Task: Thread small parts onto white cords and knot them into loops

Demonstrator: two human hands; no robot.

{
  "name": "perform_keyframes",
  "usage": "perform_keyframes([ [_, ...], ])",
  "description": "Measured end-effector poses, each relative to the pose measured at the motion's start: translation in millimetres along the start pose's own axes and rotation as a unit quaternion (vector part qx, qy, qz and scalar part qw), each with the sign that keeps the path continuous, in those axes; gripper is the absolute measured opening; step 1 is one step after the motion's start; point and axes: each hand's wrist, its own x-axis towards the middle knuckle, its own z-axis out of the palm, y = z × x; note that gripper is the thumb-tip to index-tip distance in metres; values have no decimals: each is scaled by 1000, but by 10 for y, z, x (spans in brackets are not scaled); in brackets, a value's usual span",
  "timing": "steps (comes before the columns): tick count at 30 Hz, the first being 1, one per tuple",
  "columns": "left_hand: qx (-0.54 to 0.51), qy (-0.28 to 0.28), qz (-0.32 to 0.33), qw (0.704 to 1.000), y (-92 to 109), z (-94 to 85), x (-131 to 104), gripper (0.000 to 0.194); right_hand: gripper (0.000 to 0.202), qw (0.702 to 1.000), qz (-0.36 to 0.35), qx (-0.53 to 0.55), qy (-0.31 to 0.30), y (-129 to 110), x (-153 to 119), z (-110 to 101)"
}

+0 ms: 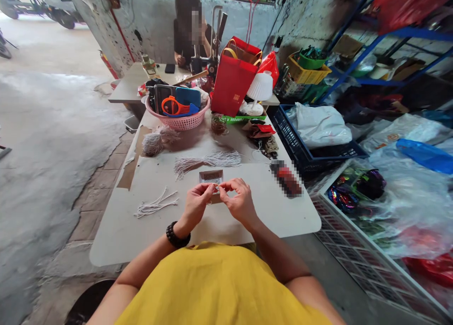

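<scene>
White cord bundle (222, 159) behind small open box (201, 177); left hand (197, 201) and right hand (241, 201) pinching tiny pale item (217, 187) together

Smooth table, woven plastic, soft cord
The tabletop (247, 212) looks smooth and pale with a soft sheen; the pink basket (186, 122) is perforated plastic, the bundled white cords (208, 160) fibrous and matt, the yellow shirt (219, 282) matt cloth, the wall (141, 28) rough and flaking.
</scene>
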Motion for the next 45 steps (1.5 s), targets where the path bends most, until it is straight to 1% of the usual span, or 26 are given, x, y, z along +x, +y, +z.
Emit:
perform_keyframes([
  [2, 55, 11, 59, 997, -29, -9, -19, 33, 7, 999, -15, -41, 20, -8, -8, 16],
  [4, 119, 16, 131, 984, -43, -26, -40, 24, 7, 995, -36, -82, 40, -22, -14, 26],
  [7, 221, 13, 235, 946, -28, -70, -51, 12, 8, 988, -71, -124, 51, -44, -7, 17],
  [9, 273, -4, 278, 921, -3, -106, -31, 13, 9, 986, -90, -133, 41, -47, 12, -7],
  [11, 300, -33, 294, 907, 19, -142, 9, 15, 10, 986, -105, -130, 11, -32, 43, -41],
  [13, 305, -65, 283, 907, 26, -171, 55, 18, 11, 986, -113, -123, -28, -4, 79, -78],
  [16, 283, -111, 229, 925, 14, -206, 109, 24, 11, 986, -111, -103, -75, 50, 130, -125],
  [19, 265, -145, 178, 936, 14, -240, 124, 30, 9, 988, -85, -67, -114, 108, 170, -154],
  [21, 273, -163, 162, 934, 35, -260, 114, 32, 9, 987, -56, -23, -146, 154, 190, -163],
  [24, 284, -189, 136, 930, 73, -262, 88, 34, 9, 978, -9, 83, -191, 225, 213, -164],
  [26, 265, -194, 107, 938, 81, -234, 81, 36, 8, 968, 18, 141, -206, 255, 214, -159],
  [27, 250, -188, 93, 945, 77, -214, 82, 37, 8, 966, 28, 159, -201, 259, 208, -156],
  [29, 219, -157, 73, 960, 59, -171, 93, 40, 9, 973, 33, 165, -159, 242, 181, -152],
  [31, 196, -121, 64, 971, 41, -137, 108, 40, 10, 984, 13, 144, -104, 195, 136, -152],
  [33, 179, -97, 63, 977, 33, -120, 117, 38, 10, 991, -20, 104, -81, 140, 87, -149],
  [36, 163, -89, 69, 980, 35, -122, 112, 35, 10, 994, -51, 39, -83, 81, 36, -134],
  [38, 163, -93, 74, 979, 37, -129, 101, 33, 10, 996, -49, 7, -77, 62, 29, -123],
  [41, 182, -92, 93, 975, 25, -139, 81, 32, 7, 996, -29, -15, -80, 47, 44, -121],
  [43, 215, -79, 124, 965, 14, -142, 64, 30, 6, 995, -15, -26, -91, 35, 57, -124],
  [45, 266, -57, 184, 945, 9, -142, 45, 25, 5, 994, -8, -38, -103, 22, 66, -123],
])
